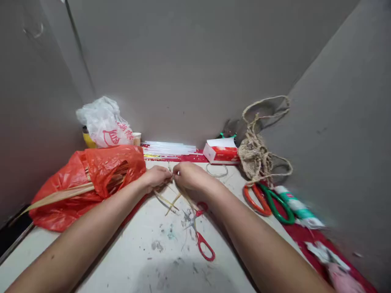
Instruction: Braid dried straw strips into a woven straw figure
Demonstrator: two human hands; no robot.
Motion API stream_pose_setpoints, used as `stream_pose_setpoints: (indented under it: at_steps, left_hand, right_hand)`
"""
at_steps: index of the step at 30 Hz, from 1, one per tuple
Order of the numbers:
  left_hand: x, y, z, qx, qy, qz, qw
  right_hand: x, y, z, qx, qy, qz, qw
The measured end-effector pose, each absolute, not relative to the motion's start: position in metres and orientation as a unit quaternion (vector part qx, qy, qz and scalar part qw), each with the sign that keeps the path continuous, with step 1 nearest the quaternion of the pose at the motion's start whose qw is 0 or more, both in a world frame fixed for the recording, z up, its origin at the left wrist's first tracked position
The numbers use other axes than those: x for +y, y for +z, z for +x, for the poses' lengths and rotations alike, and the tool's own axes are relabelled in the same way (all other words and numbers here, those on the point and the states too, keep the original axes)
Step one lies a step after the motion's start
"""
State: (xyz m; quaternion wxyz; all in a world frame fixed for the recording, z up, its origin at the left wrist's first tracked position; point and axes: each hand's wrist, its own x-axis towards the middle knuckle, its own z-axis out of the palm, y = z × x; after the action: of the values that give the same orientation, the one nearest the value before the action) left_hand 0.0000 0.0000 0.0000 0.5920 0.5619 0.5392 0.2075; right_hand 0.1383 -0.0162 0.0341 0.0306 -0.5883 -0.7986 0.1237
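My left hand (pixel 156 178) and my right hand (pixel 192 176) meet fingertip to fingertip over the middle of the white table (pixel 128 260). Both are closed in a pinch on thin, pale yellow plant strips (pixel 173 203), whose loose ends hang down and fan out toward me. The exact spot where they are gripped is small and partly hidden by the fingers. Just below my right hand lies a pair of red-handled scissors (pixel 205 246) with its blades apart. One of the strips hangs near it.
On the left, a red plastic bag (pixel 65 173) holds dry strips; a white bag (pixel 105 120) stands behind it. Clear sticks (pixel 171 148) and a red-and-white box (pixel 225 152) line the back. Right are coiled rope (pixel 255 156), orange (pixel 255 200) and green (pixel 276 203) handles, and a tube (pixel 297 205).
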Motion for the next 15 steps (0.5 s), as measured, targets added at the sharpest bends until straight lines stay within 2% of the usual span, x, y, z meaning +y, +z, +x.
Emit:
stream_pose_setpoints:
  at_steps: [4,10,12,15]
  left_hand:
    - [0.001,-0.001,-0.001,0.548,0.214,0.557,0.586]
    - [0.001,0.0,-0.001,0.547,0.234,0.545,0.591]
    - [0.001,0.001,-0.003,0.543,0.245,0.527,0.606]
    - [0.001,0.003,-0.005,0.537,0.26,0.493,0.633]
  right_hand:
    - [-0.012,0.038,0.144,-0.783,0.154,-0.602,0.024]
    - [-0.017,0.045,0.141,-0.756,0.347,-0.553,0.048]
    - [-0.021,0.046,0.135,-0.771,0.339,-0.539,0.032]
    - [-0.029,0.044,0.124,-0.802,0.244,-0.546,-0.015]
